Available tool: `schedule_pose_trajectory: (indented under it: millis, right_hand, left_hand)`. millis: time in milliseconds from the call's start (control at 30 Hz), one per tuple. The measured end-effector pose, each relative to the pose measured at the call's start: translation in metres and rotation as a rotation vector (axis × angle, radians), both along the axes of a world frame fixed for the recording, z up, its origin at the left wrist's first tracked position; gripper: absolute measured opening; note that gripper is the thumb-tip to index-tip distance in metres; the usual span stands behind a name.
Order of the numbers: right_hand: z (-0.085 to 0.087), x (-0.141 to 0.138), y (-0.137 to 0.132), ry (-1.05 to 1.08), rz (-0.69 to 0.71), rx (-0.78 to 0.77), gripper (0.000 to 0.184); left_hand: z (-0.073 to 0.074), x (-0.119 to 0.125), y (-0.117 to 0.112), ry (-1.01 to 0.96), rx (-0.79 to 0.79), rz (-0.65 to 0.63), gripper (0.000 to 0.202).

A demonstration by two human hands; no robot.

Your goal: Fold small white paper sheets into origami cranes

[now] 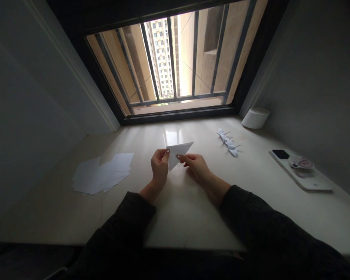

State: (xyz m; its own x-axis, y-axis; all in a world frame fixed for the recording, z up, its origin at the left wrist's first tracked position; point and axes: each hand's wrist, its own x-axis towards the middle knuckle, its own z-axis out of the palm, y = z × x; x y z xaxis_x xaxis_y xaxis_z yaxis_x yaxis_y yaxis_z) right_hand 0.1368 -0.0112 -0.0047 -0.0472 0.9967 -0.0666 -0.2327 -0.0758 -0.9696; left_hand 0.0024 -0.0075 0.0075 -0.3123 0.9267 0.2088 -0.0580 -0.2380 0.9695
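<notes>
Between my hands is a sheet of white paper (177,151), folded into a triangle and raised a little over the pale sill. My left hand (160,165) pinches its left corner, thumb on the near face. On the lower right edge, my right hand (196,165) grips the same paper between thumb and fingers. Part of the paper is hidden behind my fingers. Off to the left lies a loose pile of white paper sheets (105,174). Several small folded paper cranes (228,142) sit in a row to the right of my hands.
A white phone (317,181) with a round pinkish grip on its back lies at the right. Near the right wall stands a white cylindrical object (255,118). The barred window (175,62) rises behind the sill (186,217), whose front edge is close to me.
</notes>
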Motion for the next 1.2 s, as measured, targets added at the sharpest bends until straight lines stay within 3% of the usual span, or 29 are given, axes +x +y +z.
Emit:
schedule_pose_trajectory:
  millis: [200, 400, 533, 667, 767, 1200]
  right_hand:
    - [-0.002, 0.0055, 0.0042, -0.099, 0.001, 0.069, 0.034]
    - [-0.007, 0.0044, 0.0047, -0.019, 0.048, 0.12, 0.033]
    - [-0.0077, 0.0024, 0.0015, 0.035, -0.018, 0.111, 0.034]
    - [-0.0059, 0.0034, -0.0003, 0.084, -0.113, 0.093, 0.034]
    - [-0.0059, 0.0046, 0.0005, 0.119, -0.162, 0.084, 0.035]
    - [-0.0045, 0.0069, 0.0019, 0.132, -0.168, 0.072, 0.035]
  left_hand:
    - [0.0009, -0.0001, -0.002, 0.083, 0.059, 0.023, 0.022]
    - [0.0023, -0.0011, -0.0014, 0.031, 0.057, -0.006, 0.024]
    - [0.0013, -0.0006, -0.0004, 0.018, 0.006, -0.126, 0.029]
    - [-0.0012, 0.0018, -0.0015, 0.067, -0.064, -0.273, 0.046]
    - [-0.0033, 0.0025, -0.0019, 0.196, -0.067, -0.325, 0.038]
    - [-0.0038, 0.0015, -0.0018, 0.245, -0.062, -0.33, 0.033]
